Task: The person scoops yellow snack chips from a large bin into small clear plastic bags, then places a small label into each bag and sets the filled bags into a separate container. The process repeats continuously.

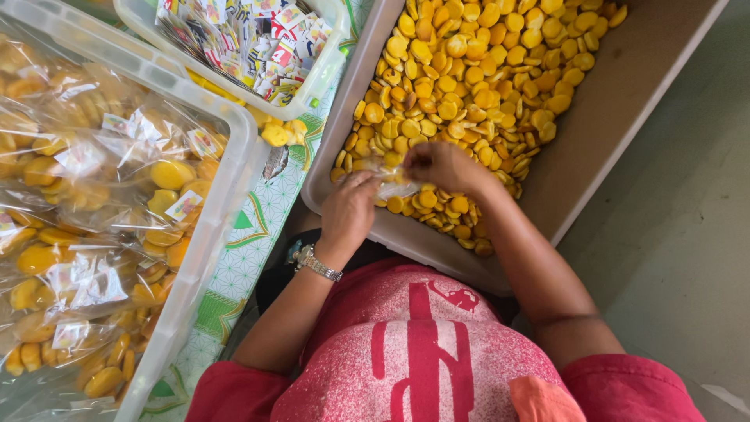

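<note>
A big grey tray (617, 101) is filled with round yellow cookies (461, 70), a clear bin (226, 168) with bagged cookies (86, 227), a smaller tub (324, 66) with paper labels (250, 39), and a small clear bag (394, 184) over the tray's near edge is pinched by the closed left hand (349, 209) and right hand (444, 166).

Your left hand (349, 209) is curled, fingers pinched, watch on the wrist. Your right hand (442, 166) meets it, fingers closed, both forearms angled inward from your body.
</note>
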